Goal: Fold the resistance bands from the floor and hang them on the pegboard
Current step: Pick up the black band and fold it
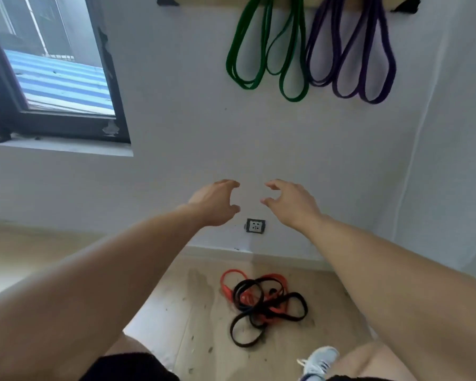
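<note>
At the far left a dark-framed window (52,67) is set in the pale wall, with a striped blue and white roof seen through it. Moving right, the left hand (216,203) is held out in front of the wall, its fingers loosely curved and nothing held in them; just beside it, across a small gap, the right hand (289,204) is held the same way, likewise bare. Between and just below the two hands a small grey wall socket (255,225) is seen. Well below the hands, on the light wooden floor (176,312), a tangled heap is formed by a flat black rubber resistance band (248,329) and a flat orange-red rubber resistance band (227,284) looped through one another. The heap is spread more across than deep, and it lies below the gap between the hands, slightly nearer the right one, so a downward reach by either hand is judged to be called for, with the right arm a little better placed. Above and to the right, a folded dark green band (267,50) and a folded purple band (352,50) are already hung from a board (308,1) at the top edge, of which only a strip is shown. A pale blue trainer (320,358) is seen at the bottom right.
</note>
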